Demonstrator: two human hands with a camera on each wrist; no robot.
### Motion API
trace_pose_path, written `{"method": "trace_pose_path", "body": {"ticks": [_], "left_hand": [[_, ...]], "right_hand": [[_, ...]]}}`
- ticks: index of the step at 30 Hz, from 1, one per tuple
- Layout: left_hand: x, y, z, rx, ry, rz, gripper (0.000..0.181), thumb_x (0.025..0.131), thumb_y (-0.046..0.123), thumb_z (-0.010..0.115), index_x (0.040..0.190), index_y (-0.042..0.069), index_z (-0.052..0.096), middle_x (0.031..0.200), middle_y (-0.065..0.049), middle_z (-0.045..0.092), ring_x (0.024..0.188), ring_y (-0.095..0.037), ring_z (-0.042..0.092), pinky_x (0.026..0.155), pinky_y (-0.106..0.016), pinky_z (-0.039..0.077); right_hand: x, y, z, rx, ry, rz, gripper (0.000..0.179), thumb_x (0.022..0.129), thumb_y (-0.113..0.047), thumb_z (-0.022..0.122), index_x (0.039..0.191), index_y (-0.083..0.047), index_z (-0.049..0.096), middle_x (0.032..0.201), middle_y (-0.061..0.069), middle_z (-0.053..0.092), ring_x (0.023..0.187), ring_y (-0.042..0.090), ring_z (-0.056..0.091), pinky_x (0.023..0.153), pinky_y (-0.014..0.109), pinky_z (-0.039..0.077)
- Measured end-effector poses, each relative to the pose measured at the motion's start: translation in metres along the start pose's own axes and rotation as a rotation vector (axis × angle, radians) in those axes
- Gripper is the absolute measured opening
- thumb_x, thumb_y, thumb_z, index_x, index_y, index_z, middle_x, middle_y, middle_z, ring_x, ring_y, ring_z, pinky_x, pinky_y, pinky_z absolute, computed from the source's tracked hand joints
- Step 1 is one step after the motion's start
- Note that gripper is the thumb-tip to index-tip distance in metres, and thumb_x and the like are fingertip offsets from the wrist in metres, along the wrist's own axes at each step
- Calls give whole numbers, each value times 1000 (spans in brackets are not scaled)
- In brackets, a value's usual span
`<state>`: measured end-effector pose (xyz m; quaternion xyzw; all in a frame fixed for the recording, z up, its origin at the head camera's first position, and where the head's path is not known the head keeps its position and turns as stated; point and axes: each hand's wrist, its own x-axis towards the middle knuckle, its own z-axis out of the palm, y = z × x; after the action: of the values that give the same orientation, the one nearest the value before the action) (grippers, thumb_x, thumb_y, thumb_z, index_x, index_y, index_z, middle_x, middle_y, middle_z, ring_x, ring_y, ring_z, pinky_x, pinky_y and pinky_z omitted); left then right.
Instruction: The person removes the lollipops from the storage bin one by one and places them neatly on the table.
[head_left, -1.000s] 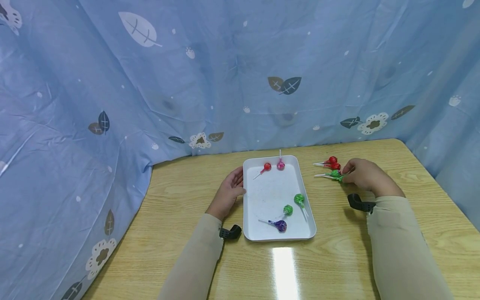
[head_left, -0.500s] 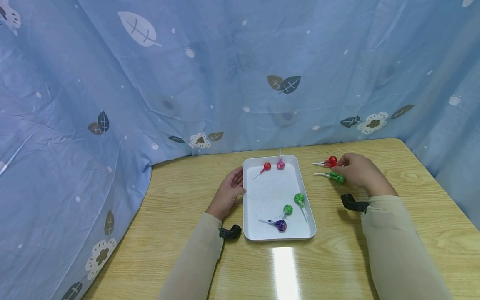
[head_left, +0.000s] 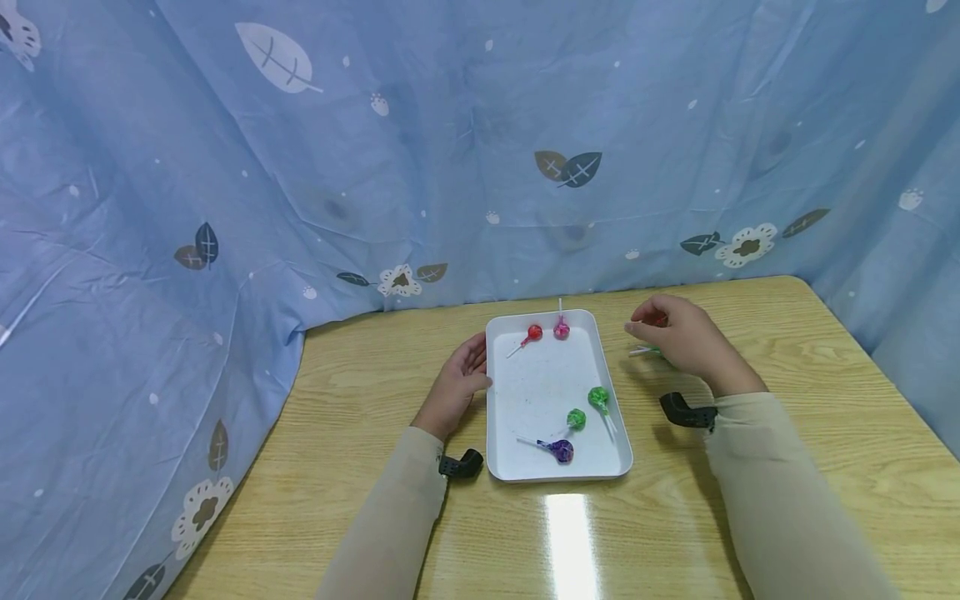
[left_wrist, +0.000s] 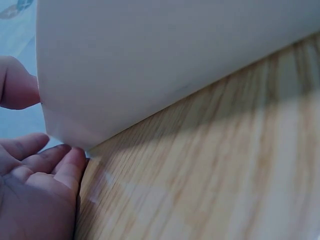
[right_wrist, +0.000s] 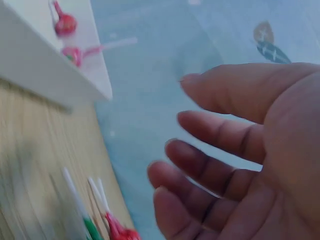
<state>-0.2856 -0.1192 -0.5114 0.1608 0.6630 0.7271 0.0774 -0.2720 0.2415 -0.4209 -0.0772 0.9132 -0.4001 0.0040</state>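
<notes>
My left hand (head_left: 457, 379) rests at the left side of a white tray (head_left: 540, 383), its thumb touching the rim. In the left wrist view, relaxed fingers (left_wrist: 70, 165) lie along the tray's outer wall (left_wrist: 165, 60) near a corner. My right hand (head_left: 686, 337) hovers over lollipops to the tray's right, hiding most of them. The right wrist view shows its fingers (right_wrist: 197, 157) loosely bent, holding nothing. Below them are red lollipops (right_wrist: 120, 231) and a green lollipop (right_wrist: 91, 229); white sticks (head_left: 643, 351) poke out in the head view.
Inside the tray lie a red lollipop (head_left: 534, 332), a pink lollipop (head_left: 562, 332) with its stick over the far rim, two green lollipops (head_left: 598, 397) and a purple lollipop (head_left: 557, 451). A blue patterned curtain (head_left: 450, 167) hangs behind the wooden table (head_left: 360, 400).
My right hand has moved left from the green lollipops, across the red ones, toward the tray, and now covers most of the pile. The left hand and tray have stayed in place.
</notes>
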Motion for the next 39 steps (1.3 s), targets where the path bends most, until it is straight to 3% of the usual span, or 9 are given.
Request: {"method": "trace_pose_path", "body": {"ticks": [10, 27, 39], "left_hand": [[0, 1, 1, 11, 2, -2, 76, 79, -14, 50, 149, 1, 25, 151, -13, 30, 137, -27, 31, 107, -33, 33], [-1, 2, 1, 5, 8, -13, 76, 79, -14, 50, 150, 2, 26, 151, -12, 31, 137, -25, 31, 107, -32, 33], [1, 2, 1, -4, 16, -20, 77, 78, -15, 50, 150, 2, 26, 152, -12, 31, 137, -24, 32, 106, -31, 33]], "right_hand": [[5, -16, 24, 142, 39, -56, 25, 92, -33, 64, 105, -12, 63, 103, 6, 59, 85, 25, 56, 69, 40, 50], [6, -31, 51, 216, -17, -59, 31, 90, -35, 66, 111, -14, 59, 110, 4, 58, 95, 26, 56, 74, 39, 53], [7, -35, 61, 229, -17, -60, 38, 88, -37, 67, 116, -14, 57, 117, 11, 57, 99, 25, 56, 77, 42, 53]]}}
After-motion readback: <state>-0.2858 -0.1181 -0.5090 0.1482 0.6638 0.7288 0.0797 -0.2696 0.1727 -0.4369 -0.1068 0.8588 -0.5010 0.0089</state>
